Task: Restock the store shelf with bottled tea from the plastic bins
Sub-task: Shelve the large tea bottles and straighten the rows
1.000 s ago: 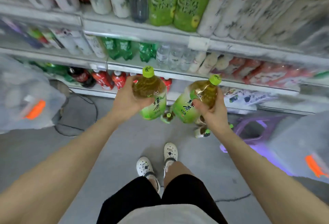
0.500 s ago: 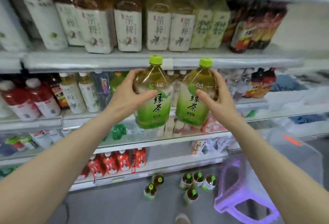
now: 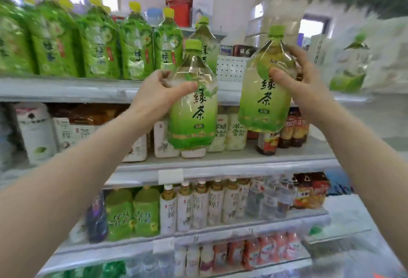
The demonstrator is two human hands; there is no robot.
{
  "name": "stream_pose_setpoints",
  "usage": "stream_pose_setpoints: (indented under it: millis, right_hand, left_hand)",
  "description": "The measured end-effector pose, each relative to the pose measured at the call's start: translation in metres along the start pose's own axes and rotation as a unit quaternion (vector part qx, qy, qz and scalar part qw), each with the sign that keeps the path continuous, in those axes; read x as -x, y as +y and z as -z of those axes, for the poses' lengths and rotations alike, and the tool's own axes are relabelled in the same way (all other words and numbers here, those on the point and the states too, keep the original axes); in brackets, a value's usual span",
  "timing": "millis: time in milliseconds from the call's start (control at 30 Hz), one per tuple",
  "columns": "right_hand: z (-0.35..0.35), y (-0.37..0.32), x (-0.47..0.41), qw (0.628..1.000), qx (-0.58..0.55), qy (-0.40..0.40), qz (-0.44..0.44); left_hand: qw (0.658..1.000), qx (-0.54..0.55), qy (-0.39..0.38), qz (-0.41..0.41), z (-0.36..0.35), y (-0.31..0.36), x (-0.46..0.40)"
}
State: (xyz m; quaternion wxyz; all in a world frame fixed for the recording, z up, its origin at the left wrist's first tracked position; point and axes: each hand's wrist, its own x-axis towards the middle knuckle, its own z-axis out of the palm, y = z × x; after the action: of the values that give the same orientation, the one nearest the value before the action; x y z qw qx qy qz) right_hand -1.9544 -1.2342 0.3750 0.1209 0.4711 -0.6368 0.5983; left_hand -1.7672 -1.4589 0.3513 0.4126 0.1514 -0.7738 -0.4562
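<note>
My left hand grips a large green-tea bottle with a green cap, held upright in front of the top shelf edge. Another bottle of the same tea is gripped by my right hand, slightly higher and to the right. Both bottles hang in the air level with the top shelf. A row of similar green-tea bottles stands on that shelf to the left, and one bottle stands just behind the left-hand bottle. To its right the shelf shows a gap.
Below are shelves packed with white-labelled tea bottles, dark juice bottles and red-labelled drinks. A red bucket sits behind the top shelf. A blurred clear plastic bin lies at the lower right.
Both hands have raised their bottles from floor level up past the middle shelves to the top shelf. My view has tilted upward with them.
</note>
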Motion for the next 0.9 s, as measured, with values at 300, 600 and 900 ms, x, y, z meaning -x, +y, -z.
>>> stream_pose_setpoints:
  millis: [300,600,900]
  right_hand:
    - [0.012,0.033,-0.144,0.997,-0.064,-0.006,0.036]
    - [-0.027,0.096,-0.212,0.993,-0.082,-0.086,0.003]
    - [-0.028,0.115,-0.212,0.988,0.100,-0.107,0.060]
  left_hand:
    - [0.995,0.078,0.068,0.005,-0.026,0.036,-0.077]
    - [0.990,0.055,0.123,0.031,-0.047,0.043,-0.111]
    - [0.988,0.069,0.133,0.025,-0.049,0.032,-0.126]
